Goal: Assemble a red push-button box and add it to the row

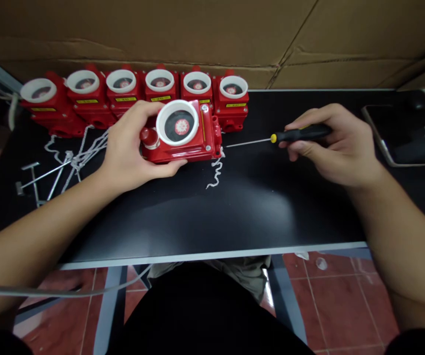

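My left hand [129, 148] grips a red alarm box [186, 150] by its left end, where a red domed part sticks out. The box has a white round rim with a dark face inside and is held tilted above the table. In my right hand [340, 148] is a screwdriver [303, 133] with a black and yellow handle. Its thin shaft points left, and the tip is at the right end of the box, by a small metal screw; whether it touches cannot be made out. Below that end hangs a short white cord [215, 172].
Several similar red boxes [160, 91] stand in a row along the cardboard wall [197, 34]. Metal T-shaped hammers [36, 180] with white cords lie at left. A phone-like device [378, 128] lies at right on the black table [205, 222]. A grey cable [60, 292] crosses the lower left.
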`<state>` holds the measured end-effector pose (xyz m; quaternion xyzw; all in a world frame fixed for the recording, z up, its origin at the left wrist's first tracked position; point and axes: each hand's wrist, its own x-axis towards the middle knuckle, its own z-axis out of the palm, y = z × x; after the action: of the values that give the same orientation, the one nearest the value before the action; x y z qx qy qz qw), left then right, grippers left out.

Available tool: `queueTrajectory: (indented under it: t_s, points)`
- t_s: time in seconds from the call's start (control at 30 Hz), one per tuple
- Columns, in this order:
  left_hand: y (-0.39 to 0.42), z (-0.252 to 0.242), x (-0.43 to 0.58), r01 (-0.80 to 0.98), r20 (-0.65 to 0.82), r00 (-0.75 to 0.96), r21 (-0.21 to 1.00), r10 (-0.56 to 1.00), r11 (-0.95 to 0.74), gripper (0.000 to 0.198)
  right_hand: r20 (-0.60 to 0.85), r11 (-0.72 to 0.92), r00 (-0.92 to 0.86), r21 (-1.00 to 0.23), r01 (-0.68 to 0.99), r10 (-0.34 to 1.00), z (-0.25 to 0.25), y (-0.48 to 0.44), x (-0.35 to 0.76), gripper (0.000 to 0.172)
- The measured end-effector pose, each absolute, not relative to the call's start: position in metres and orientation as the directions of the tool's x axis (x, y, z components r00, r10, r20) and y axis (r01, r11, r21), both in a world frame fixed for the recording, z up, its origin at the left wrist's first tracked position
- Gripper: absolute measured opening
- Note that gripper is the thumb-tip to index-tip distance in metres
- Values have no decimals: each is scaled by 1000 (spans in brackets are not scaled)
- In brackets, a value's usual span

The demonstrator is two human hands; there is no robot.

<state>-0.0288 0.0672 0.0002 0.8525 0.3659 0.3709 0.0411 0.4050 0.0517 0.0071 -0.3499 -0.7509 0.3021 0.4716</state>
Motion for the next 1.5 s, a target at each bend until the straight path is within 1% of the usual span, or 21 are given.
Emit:
queueTrajectory:
  t_s: [0.1, 0.13, 0.2, 0.3, 0.4, 0.5, 0.63, 0.87, 0.93, 0.97, 1.03, 1.1, 1.2, 1.27, 1.4, 1.5]
  points:
    - [64, 4, -29, 617, 593, 471, 307, 653, -725, 68, 544, 655, -373, -684, 322, 751, 9, 52, 409, 25]
    - [63, 4, -29, 625, 598, 473, 290, 647, -725, 68, 532, 653, -384, -668, 357, 755, 12, 50, 409, 25]
    - [62, 5, -28, 643, 594, 467, 280, 655, -713, 71, 454, 583, -371, -693, 425, 810, 18, 45, 408, 26]
    - [62, 5, -28, 652, 586, 441, 311, 680, -691, 74, 259, 391, -316, -776, 495, 913, 27, 36, 403, 30]
    - [62, 4, -28, 668, 567, 427, 327, 705, -668, 76, 139, 288, -304, -798, 528, 942, 31, 33, 400, 37]
    - [60, 5, -26, 680, 533, 439, 328, 723, -655, 77, 76, 233, -304, -819, 524, 950, 32, 35, 401, 47]
    - [58, 7, -24, 655, 534, 474, 317, 700, -686, 72, -15, 158, -332, -860, 486, 943, 31, 40, 406, 61]
    - [59, 6, -23, 624, 532, 515, 306, 673, -719, 68, -181, 57, -456, -885, 461, 871, 27, 44, 409, 66]
    - [61, 4, -23, 604, 532, 524, 319, 666, -730, 71, -159, 72, -463, -894, 442, 872, 26, 45, 410, 67]
    - [63, 3, -23, 591, 541, 525, 323, 657, -739, 72, -119, 105, -450, -892, 440, 885, 26, 46, 410, 65]
    - [65, 2, -23, 587, 555, 512, 331, 656, -739, 74, 11, 209, -406, -870, 447, 914, 25, 47, 412, 59]
    - [66, 0, -24, 618, 540, 483, 348, 690, -705, 74, 142, 315, -373, -830, 459, 917, 23, 49, 415, 57]
    - [68, -1, -26, 646, 526, 450, 366, 722, -670, 80, 241, 399, -369, -800, 447, 897, 18, 50, 415, 56]
    - [68, -1, -28, 641, 545, 443, 361, 711, -677, 81, 250, 393, -356, -820, 416, 900, 15, 51, 413, 56]
    - [66, 3, -30, 643, 557, 424, 369, 713, -671, 75, 213, 308, -269, -869, 387, 939, 14, 48, 407, 60]
    - [63, 6, -29, 636, 557, 446, 353, 700, -686, 73, 161, 260, -267, -881, 395, 950, 19, 43, 404, 56]
